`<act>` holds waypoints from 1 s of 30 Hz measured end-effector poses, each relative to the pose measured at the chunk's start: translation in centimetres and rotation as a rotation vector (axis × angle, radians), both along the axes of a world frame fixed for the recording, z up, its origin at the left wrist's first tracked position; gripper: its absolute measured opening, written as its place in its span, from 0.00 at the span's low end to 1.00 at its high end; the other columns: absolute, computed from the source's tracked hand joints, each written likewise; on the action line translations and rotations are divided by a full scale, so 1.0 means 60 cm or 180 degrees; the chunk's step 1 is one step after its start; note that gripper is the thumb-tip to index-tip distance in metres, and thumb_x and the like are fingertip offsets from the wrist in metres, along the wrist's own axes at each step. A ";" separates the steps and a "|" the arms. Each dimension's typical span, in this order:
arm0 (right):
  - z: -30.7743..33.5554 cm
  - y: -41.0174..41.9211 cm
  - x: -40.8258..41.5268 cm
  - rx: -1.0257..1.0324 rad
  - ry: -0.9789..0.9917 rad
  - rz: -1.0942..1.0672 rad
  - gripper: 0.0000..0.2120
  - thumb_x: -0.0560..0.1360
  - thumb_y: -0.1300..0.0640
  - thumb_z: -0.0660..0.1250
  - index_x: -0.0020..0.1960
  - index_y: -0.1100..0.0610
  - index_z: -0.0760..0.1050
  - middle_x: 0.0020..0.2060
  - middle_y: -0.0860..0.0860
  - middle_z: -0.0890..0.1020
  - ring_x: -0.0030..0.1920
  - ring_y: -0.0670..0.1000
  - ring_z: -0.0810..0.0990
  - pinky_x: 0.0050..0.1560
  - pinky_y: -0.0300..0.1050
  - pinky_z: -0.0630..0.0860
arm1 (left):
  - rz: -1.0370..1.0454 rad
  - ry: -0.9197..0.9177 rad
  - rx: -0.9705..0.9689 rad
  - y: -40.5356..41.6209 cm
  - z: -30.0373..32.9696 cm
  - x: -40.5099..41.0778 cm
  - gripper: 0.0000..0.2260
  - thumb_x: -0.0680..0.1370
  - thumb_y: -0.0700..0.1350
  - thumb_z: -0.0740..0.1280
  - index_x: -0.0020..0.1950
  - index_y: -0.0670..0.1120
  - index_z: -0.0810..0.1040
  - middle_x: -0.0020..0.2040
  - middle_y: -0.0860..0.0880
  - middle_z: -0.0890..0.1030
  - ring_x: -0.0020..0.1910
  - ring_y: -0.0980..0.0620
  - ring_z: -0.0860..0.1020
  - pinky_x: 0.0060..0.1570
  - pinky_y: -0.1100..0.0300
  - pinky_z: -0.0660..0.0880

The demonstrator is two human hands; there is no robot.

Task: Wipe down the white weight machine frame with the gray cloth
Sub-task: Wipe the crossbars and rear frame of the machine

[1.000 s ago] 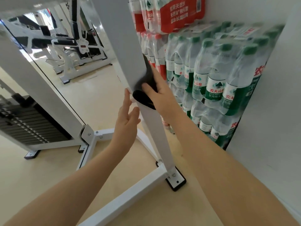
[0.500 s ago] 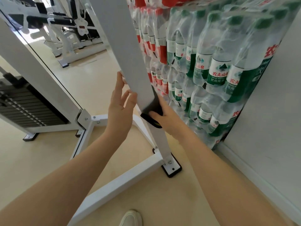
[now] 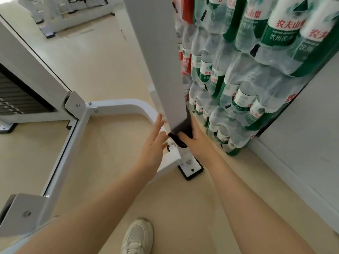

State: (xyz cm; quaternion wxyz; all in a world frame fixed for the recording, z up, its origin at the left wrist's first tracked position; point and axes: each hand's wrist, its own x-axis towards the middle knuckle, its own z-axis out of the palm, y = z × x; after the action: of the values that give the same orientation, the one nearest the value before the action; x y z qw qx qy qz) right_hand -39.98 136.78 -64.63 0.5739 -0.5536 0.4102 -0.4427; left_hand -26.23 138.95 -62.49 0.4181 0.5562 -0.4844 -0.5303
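Both hands work low on the white frame post [image 3: 165, 70] — the right hand [image 3: 197, 142] grips the gray cloth [image 3: 180, 130] against it, near the foot; the left hand [image 3: 155, 142], fingers straight, touches the post's other side.

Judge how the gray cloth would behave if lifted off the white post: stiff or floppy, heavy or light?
Probably floppy: the gray cloth wraps round the white post and bunches under the right hand. Likely light, since its loose edge curls without sagging far.
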 end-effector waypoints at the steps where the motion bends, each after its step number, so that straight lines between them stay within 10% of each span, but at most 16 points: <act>1: -0.024 0.001 0.001 0.0082 -0.0058 -0.0011 0.32 0.77 0.70 0.57 0.75 0.48 0.52 0.63 0.41 0.71 0.58 0.32 0.72 0.51 0.27 0.72 | -0.0028 -0.0034 -0.0010 -0.001 -0.010 0.000 0.23 0.80 0.44 0.54 0.69 0.68 0.58 0.58 0.76 0.67 0.62 0.64 0.72 0.54 0.67 0.69; 12: -0.204 0.001 0.021 0.0831 0.1161 -0.1083 0.27 0.75 0.65 0.58 0.71 0.47 0.61 0.51 0.42 0.74 0.52 0.46 0.72 0.50 0.40 0.67 | -0.0290 -0.0059 -0.0126 -0.004 -0.049 0.019 0.23 0.79 0.45 0.54 0.70 0.66 0.59 0.59 0.79 0.66 0.62 0.67 0.70 0.58 0.63 0.69; 17: -0.151 0.030 0.009 0.0583 0.1224 -0.1563 0.19 0.77 0.66 0.56 0.65 0.53 0.70 0.50 0.45 0.76 0.52 0.47 0.74 0.40 0.23 0.65 | -0.0333 -0.0047 -0.0029 0.009 -0.023 0.035 0.21 0.81 0.45 0.53 0.72 0.59 0.59 0.66 0.68 0.64 0.67 0.62 0.66 0.67 0.59 0.63; 22: -0.064 0.095 0.016 0.0096 0.0726 -0.1402 0.13 0.77 0.63 0.60 0.59 0.52 0.72 0.54 0.49 0.81 0.56 0.46 0.77 0.55 0.38 0.72 | 0.0008 -0.0077 0.0029 0.065 -0.003 0.064 0.19 0.81 0.45 0.53 0.71 0.59 0.62 0.68 0.63 0.66 0.68 0.59 0.66 0.66 0.57 0.65; 30: -0.031 0.142 0.119 -0.0111 0.0788 -0.0845 0.12 0.79 0.61 0.60 0.60 0.50 0.71 0.50 0.42 0.79 0.52 0.40 0.76 0.51 0.28 0.70 | 0.0570 -0.0600 0.0347 0.183 0.000 0.175 0.18 0.81 0.45 0.53 0.71 0.57 0.64 0.66 0.60 0.69 0.65 0.57 0.69 0.68 0.53 0.63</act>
State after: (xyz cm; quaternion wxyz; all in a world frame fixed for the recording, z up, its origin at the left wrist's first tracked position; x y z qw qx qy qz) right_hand -32.81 145.30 -66.47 0.4458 -0.5547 0.5394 -0.4501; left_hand -15.75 149.92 -62.47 0.3857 0.6665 -0.4404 -0.4617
